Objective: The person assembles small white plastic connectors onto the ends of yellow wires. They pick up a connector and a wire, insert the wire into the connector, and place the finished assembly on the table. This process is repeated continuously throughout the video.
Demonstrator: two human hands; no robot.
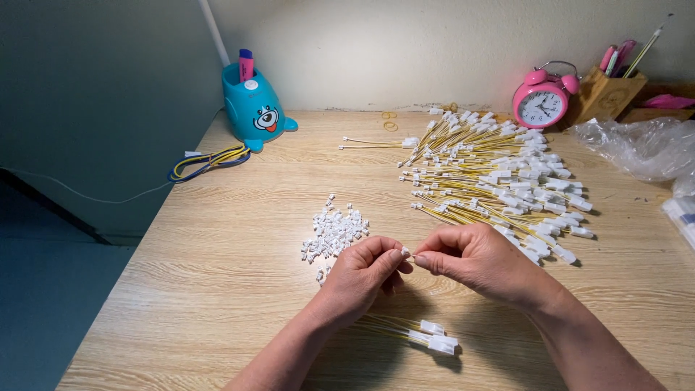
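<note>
My left hand [362, 271] and my right hand [470, 257] meet fingertip to fingertip over the wooden table [217, 246]. Between the fingertips sits a tiny white connector [406, 253], pinched from both sides. Just left of my left hand lies a heap of small white connectors [333, 233]. Under my wrists rest a few yellow wires with white plugs [427, 337]. Beyond my right hand spreads a large pile of yellow wires with white ends [499, 174].
A blue dog-shaped pen holder [253, 105] stands at the back left, with a coil of yellow and blue wire [210, 161] beside it. A pink alarm clock [541, 101], a wooden pen box [604, 90] and clear plastic bags [637, 148] sit at the back right.
</note>
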